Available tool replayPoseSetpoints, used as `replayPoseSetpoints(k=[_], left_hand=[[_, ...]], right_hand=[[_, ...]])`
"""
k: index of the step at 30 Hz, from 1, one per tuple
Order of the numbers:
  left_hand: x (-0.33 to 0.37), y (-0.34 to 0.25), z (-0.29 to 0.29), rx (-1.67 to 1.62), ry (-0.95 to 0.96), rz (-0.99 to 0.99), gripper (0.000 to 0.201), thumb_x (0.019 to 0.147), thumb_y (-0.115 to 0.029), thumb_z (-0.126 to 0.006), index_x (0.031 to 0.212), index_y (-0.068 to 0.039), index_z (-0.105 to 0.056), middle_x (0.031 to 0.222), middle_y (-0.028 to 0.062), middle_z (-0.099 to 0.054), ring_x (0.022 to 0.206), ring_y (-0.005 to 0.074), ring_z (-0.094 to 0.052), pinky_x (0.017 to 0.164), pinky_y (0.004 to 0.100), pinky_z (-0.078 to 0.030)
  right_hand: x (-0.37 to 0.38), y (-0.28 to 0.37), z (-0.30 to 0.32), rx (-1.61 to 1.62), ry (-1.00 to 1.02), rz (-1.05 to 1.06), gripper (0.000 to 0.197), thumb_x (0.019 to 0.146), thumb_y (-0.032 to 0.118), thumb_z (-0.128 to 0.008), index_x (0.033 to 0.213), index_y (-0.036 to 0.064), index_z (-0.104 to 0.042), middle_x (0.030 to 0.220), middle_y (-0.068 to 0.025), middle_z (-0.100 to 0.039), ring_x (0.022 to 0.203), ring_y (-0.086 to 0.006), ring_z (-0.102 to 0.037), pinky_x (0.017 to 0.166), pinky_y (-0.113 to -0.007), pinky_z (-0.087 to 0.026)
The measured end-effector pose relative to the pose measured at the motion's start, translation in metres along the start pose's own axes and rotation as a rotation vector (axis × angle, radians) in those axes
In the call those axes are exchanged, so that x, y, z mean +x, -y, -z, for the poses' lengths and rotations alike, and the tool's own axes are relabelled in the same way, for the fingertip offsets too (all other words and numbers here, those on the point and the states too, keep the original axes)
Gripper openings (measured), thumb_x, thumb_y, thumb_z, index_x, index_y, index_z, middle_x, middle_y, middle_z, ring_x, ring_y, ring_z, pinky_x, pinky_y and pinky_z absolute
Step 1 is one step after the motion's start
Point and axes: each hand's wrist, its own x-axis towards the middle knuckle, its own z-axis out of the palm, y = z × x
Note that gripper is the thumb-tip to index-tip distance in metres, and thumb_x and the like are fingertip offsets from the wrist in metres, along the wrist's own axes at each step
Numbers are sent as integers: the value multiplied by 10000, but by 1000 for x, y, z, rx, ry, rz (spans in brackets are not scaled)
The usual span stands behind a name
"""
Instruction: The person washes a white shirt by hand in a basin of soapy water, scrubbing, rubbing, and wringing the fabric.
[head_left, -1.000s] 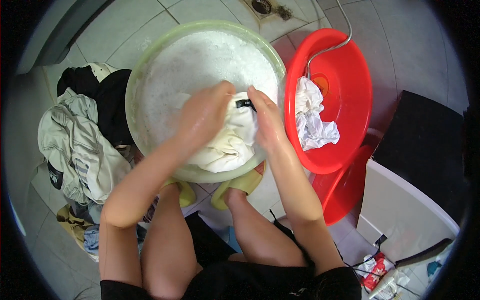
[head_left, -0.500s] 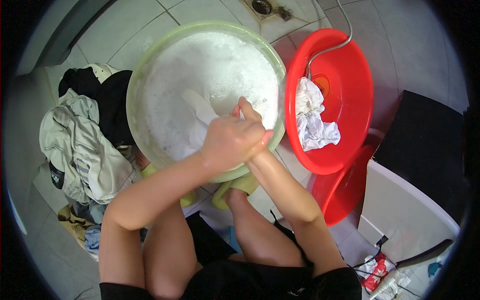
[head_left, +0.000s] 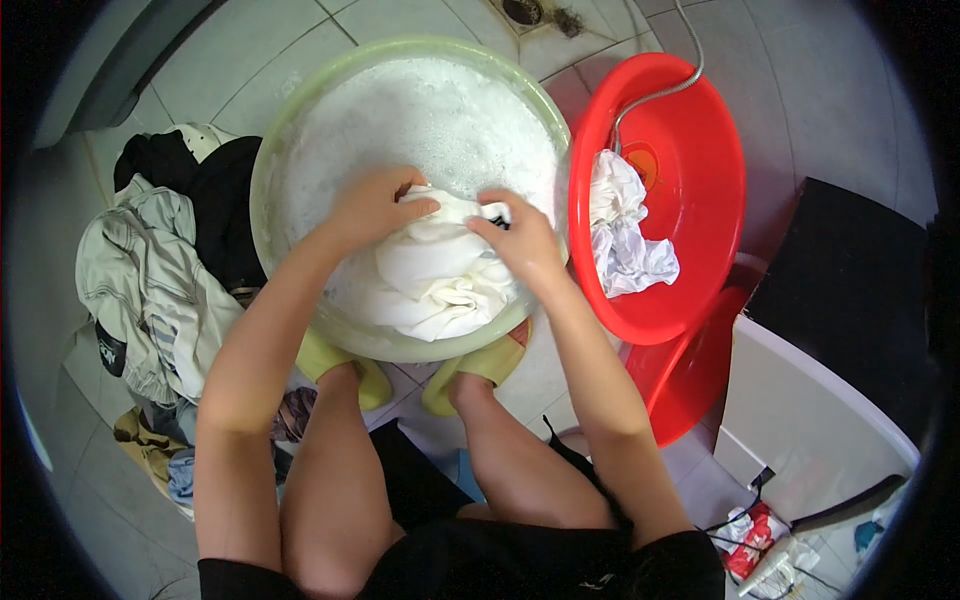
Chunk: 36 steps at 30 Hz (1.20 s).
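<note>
The left hand [head_left: 390, 207] and the right hand [head_left: 512, 235], slightly apart, are pinching a soft white garment [head_left: 440, 268] between thumbs and fingers. It is lying in loose folds inside the near rim of a round green basin [head_left: 430, 46]; beyond, frothy foam [head_left: 420, 110] is spreading. A black patch [head_left: 499, 222], unreadable, is showing beside the right fingers. Rightward, a smooth red tub [head_left: 700, 230] is standing close.

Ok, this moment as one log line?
Left hand: holds white fabric | Right hand: holds same fabric | Around: green basin of suds below, red basin with white cloths at right
</note>
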Motion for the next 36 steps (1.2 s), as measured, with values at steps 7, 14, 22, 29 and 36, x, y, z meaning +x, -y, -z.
replayPoseSetpoints(k=[7, 14, 22, 29, 36], left_hand=[[21, 79, -50, 343, -236, 171, 404, 803, -299, -616, 1112, -46, -552, 1041, 137, -582, 911, 226, -562, 803, 338, -435], [-8, -46, -25, -359, -415, -315, 170, 793, -105, -616, 939, -64, -537, 930, 79, -587, 866, 224, -588, 745, 334, -464], [-17, -54, -40, 185, -336, -685, 197, 832, -244, -606, 750, -68, -575, 742, 94, -597, 621, 308, -563, 635, 347, -473], [-31, -81, -58, 392, -380, -408, 253, 852, -264, -564, 710, -56, -575, 616, 144, -558, 540, 322, -546, 521, 400, -442], [-12, -64, -45, 35, -429, -374, 336, 902, -320, -493, 728, -42, -565, 629, 163, -559, 538, 344, -539, 515, 406, -434]], right_hand=[[15, -18, -47, -259, -274, 201, 181, 838, 190, -584, 971, 68, -600, 853, -154, -615, 794, -295, -604, 678, -393, -467], [14, 52, 4, 1431, 46, -536, 234, 868, 234, -626, 984, 57, -527, 858, -30, -557, 703, -138, -537, 609, -290, -462], [-9, 67, -30, 1532, -13, -717, 398, 943, 318, -453, 1233, 48, -485, 1132, -83, -554, 1002, -207, -555, 860, -359, -459], [-13, 37, -41, 1403, -8, -516, 350, 922, 304, -457, 1178, 70, -504, 1027, -71, -555, 929, -176, -549, 821, -317, -454], [-22, 58, -32, 1474, 63, -645, 261, 918, 318, -459, 1028, 95, -540, 971, -70, -590, 909, -193, -588, 828, -339, -472]])
